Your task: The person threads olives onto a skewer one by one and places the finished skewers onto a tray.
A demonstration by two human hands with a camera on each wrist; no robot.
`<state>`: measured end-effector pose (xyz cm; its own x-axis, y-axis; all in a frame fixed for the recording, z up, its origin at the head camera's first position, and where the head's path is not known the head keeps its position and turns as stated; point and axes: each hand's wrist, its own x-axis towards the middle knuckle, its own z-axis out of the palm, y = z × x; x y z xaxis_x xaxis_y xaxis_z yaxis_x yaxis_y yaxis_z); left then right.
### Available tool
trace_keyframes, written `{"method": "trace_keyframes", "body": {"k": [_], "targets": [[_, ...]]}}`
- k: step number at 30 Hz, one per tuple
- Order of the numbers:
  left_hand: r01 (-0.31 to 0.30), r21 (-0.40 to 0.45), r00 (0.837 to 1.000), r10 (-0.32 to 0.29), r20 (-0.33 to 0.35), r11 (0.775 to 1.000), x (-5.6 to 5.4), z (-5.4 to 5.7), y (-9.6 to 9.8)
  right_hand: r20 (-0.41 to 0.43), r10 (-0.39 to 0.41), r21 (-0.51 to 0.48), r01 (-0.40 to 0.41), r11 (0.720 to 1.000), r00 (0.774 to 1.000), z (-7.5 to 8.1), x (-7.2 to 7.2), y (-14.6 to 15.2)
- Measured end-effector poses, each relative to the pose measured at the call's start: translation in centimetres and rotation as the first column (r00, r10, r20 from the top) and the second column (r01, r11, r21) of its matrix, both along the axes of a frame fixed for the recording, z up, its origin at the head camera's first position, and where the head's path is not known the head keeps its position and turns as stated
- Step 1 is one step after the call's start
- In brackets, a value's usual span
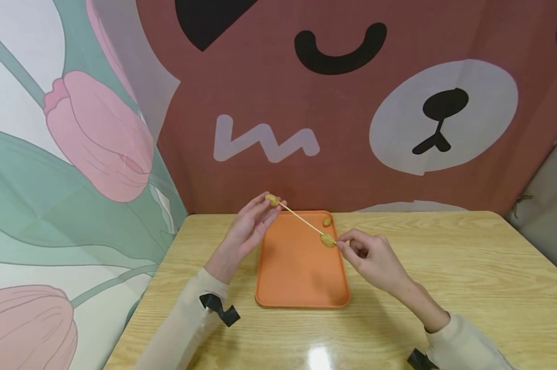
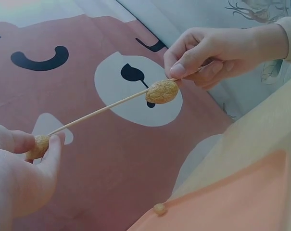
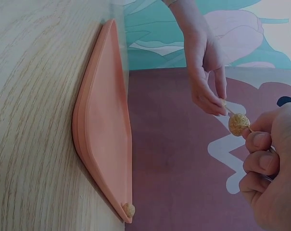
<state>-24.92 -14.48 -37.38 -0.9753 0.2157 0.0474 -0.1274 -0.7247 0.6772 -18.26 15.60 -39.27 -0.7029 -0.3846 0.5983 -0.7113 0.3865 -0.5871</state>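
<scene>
A thin wooden skewer (image 1: pixel 301 219) slants between my two hands above the orange tray (image 1: pixel 301 267). My left hand (image 1: pixel 248 226) pinches a wrinkled, yellow-brown, nut-like ball (image 2: pixel 38 147) at the skewer's far end. A second such ball (image 2: pixel 162 92) is threaded on the stick near my right hand (image 1: pixel 375 257). Thumb and fingertips of that hand grip the skewer end just behind this ball, and the stick's tail runs into the curled fingers in the left wrist view. One loose ball (image 1: pixel 327 221) lies in the tray's far right corner.
The tray rests on a light wood-grain table (image 1: pixel 445 288). Behind the table hangs a brown cloth (image 1: pixel 260 87) with a bear face, and a flowered cloth (image 1: pixel 29 205) covers the left side. Black straps (image 1: pixel 219 309) sit at the sleeves.
</scene>
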Motion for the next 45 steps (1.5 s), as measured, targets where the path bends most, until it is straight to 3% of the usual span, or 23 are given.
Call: {"method": "trace_keyframes", "body": {"k": [11, 26, 45], "targets": [[0.04, -0.094, 0.999, -0.041, -0.013, 0.995, 0.4, -0.3, 0.3, -0.015, 0.012, -0.002, -0.012, 1.0, 1.0, -0.2, 0.1, 0.0], [0.037, -0.065, 0.999, -0.038, -0.014, 0.997, 1.1, -1.1, 1.3, -0.024, 0.06, -0.047, -0.061, 0.997, 0.998, -0.5, 0.5, -0.7], [0.006, -0.111, 0.999, -0.01, -0.04, 0.994, 1.8, -0.3, 2.3, -0.053, 0.049, -0.087, -0.053, 0.995, 0.997, -0.6, 0.4, -1.2]]}}
